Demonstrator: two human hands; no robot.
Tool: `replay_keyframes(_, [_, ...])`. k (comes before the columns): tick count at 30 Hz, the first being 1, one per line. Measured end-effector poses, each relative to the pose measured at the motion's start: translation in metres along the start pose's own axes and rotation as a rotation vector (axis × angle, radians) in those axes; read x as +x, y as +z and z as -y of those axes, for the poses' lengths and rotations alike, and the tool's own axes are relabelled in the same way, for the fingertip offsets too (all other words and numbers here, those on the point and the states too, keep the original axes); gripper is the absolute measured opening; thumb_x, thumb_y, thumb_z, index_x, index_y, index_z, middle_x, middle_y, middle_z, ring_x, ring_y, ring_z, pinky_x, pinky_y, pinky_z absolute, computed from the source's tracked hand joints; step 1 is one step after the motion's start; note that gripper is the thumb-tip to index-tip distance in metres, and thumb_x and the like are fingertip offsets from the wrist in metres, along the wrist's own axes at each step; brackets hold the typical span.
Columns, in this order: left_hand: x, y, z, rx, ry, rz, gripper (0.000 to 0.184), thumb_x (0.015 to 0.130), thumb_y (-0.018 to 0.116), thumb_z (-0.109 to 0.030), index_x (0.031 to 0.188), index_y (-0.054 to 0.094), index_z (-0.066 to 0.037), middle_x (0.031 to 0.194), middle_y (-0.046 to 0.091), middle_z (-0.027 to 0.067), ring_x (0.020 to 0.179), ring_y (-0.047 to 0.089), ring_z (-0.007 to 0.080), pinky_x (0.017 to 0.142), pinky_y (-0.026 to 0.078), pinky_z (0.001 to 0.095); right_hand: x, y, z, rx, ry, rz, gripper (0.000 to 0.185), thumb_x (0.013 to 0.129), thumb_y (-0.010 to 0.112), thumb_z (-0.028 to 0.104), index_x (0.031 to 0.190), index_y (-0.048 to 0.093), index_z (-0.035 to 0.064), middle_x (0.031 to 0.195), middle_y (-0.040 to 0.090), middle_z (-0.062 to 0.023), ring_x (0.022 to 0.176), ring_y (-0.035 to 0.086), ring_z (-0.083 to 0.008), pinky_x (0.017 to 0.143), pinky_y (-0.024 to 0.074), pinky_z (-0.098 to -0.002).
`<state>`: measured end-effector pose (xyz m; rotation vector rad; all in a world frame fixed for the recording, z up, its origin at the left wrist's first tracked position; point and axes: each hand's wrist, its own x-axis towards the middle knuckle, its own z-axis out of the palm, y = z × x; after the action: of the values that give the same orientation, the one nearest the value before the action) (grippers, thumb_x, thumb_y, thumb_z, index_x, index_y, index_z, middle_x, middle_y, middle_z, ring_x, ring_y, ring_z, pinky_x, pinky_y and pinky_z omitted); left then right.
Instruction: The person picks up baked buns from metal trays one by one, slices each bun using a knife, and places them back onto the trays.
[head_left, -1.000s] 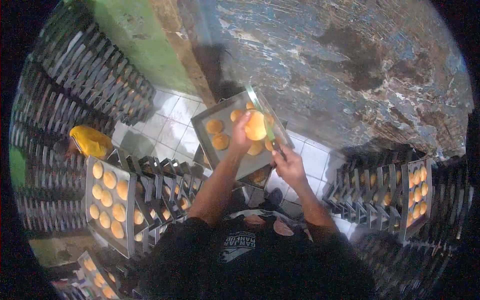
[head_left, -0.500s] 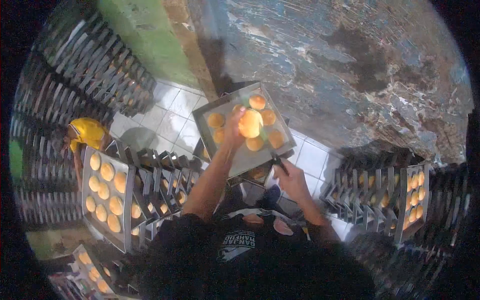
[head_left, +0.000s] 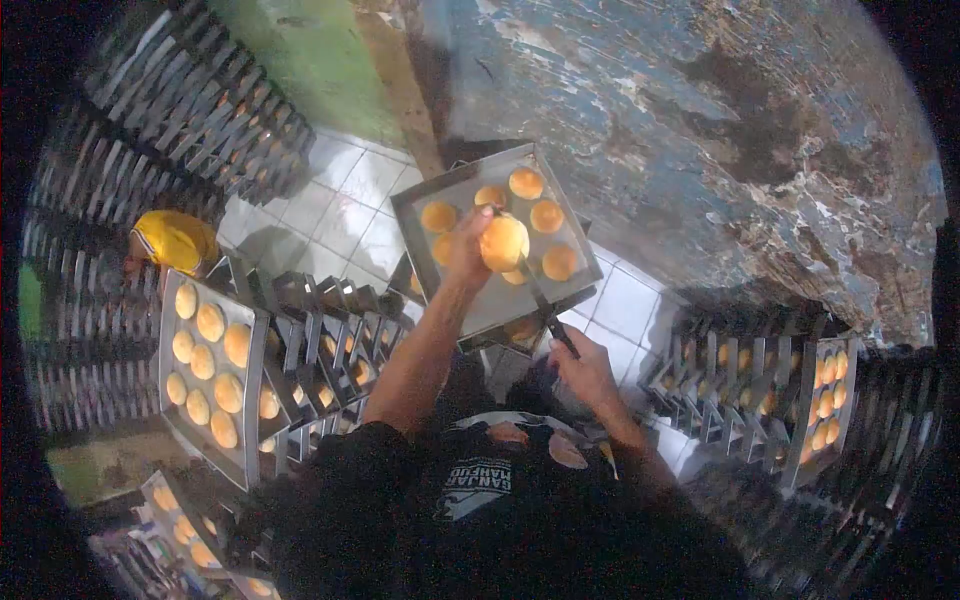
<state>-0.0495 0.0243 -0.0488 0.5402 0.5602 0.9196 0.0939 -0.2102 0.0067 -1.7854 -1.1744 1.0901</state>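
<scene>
My left hand is closed around a round golden bun, held up over a metal tray. In my right hand is the black handle of a long knife. Its blade points up and left, and the tip meets the lower right edge of the held bun. Whether it has gone into the bread I cannot tell. Several more buns lie spread on the tray, some partly hidden behind my left hand and the held bun.
Stacked trays of buns stand to the left, with one tilted tray facing me, and another stack is at the right. A person in a yellow shirt is at far left. A peeling wall rises ahead above white floor tiles.
The held bun has shifted slightly right and up in view, along with the tray. More of the knife blade shows now, reaching the bun's edge. The person in yellow has bent or turned slightly.
</scene>
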Motion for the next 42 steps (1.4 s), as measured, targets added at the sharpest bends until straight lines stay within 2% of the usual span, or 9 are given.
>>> replay_keyframes(8, [-0.008,0.007,0.015,-0.124,-0.063,-0.079,0.032,0.100,0.062,-0.035,0.117,0.058,-0.008,0.099,0.067,0.0068,0.088,0.070,0.0208,0.074,0.060,0.0400,0.038,0.020,0.005,-0.013,-0.095,-0.020,0.033,0.103,0.059,0.023,0.130,0.062,0.0047,0.075,0.066,-0.0035,0.056,0.055,-0.0084,0.052,0.0455,-0.0273])
replay_keyframes(10, [-0.003,-0.002,0.000,-0.092,-0.046,-0.073,0.035,0.100,0.061,-0.037,0.118,0.058,-0.008,0.100,0.068,0.0072,0.090,0.070,0.0215,0.075,0.060,0.0404,0.014,0.015,0.003,-0.025,0.112,0.033,0.038,0.098,0.065,0.026,0.130,0.063,0.0051,0.088,0.072,-0.0201,0.083,0.072,-0.0271,0.078,0.0550,-0.0397])
replay_keyframes(14, [-0.011,-0.003,0.031,-0.139,-0.042,-0.127,0.034,0.101,0.060,-0.036,0.119,0.058,-0.008,0.101,0.067,0.0067,0.091,0.070,0.0214,0.076,0.060,0.0394,0.032,0.031,-0.003,0.033,0.282,0.114,0.039,0.099,0.063,0.027,0.132,0.063,0.0065,0.094,0.073,-0.0206,0.087,0.073,-0.0283,0.080,0.0548,-0.0407])
replay_keyframes(16, [-0.011,-0.014,0.058,-0.183,-0.037,-0.219,0.041,0.100,0.061,-0.043,0.122,0.058,-0.009,0.110,0.067,0.0079,0.099,0.069,0.0240,0.083,0.060,0.0430,0.060,0.053,-0.015,0.082,0.051,0.007,0.025,0.105,0.057,0.023,0.118,0.065,0.0031,0.071,0.061,-0.0002,0.054,0.051,-0.0076,0.049,0.0431,-0.0263])
replay_keyframes(23, [0.000,-0.123,0.060,-0.072,-0.002,-0.322,0.046,0.101,0.060,-0.046,0.124,0.058,-0.007,0.112,0.067,0.0087,0.096,0.069,0.0237,0.079,0.059,0.0426,-0.042,0.054,-0.147,-0.091,0.203,0.217,0.028,0.104,0.059,0.031,0.110,0.066,0.0042,0.085,0.070,-0.0066,0.076,0.066,-0.0162,0.070,0.0532,-0.0348])
replay_keyframes(27, [-0.007,-0.182,0.092,0.352,-0.276,-0.603,0.050,0.097,0.067,-0.042,0.124,0.063,0.001,0.107,0.066,0.0120,0.092,0.068,0.0281,0.083,0.055,0.0402,-0.113,0.033,-0.175,-0.068,0.327,0.174,0.038,0.103,0.059,0.034,0.124,0.064,0.0040,0.096,0.071,-0.0083,0.082,0.067,-0.0177,0.073,0.0552,-0.0362])
replay_keyframes(32, [0.026,-0.233,0.115,1.258,0.215,-0.796,0.063,0.095,0.067,-0.043,0.128,0.056,0.009,0.120,0.060,0.0255,0.112,0.059,0.0417,0.100,0.045,0.0477,-0.104,0.030,-0.216,0.184,0.724,0.309,0.045,0.102,0.061,0.035,0.134,0.061,0.0038,0.104,0.071,-0.0080,0.076,0.065,-0.0143,0.063,0.0543,-0.0310])
replay_keyframes(35, [0.067,-0.262,0.119,1.314,0.129,-1.020,0.071,0.090,0.070,-0.048,0.134,0.053,0.006,0.124,0.057,0.0263,0.120,0.054,0.0427,0.104,0.042,0.0471,-0.107,0.051,-0.213,0.377,0.382,0.061,0.041,0.101,0.063,0.034,0.129,0.063,0.0040,0.099,0.072,-0.0069,0.066,0.062,-0.0112,0.052,0.0494,-0.0264])
replay_keyframes(42, [0.083,-0.205,0.073,1.087,-0.270,-0.664,0.084,0.078,0.084,-0.044,0.133,0.048,0.008,0.123,0.059,0.0282,0.113,0.061,0.0398,0.090,0.050,0.0503,-0.073,0.063,-0.170,-0.223,0.437,0.057,0.041,0.101,0.062,0.033,0.129,0.065,0.0027,0.101,0.072,-0.0136,0.079,0.069,-0.0186,0.066,0.0539,-0.0317])
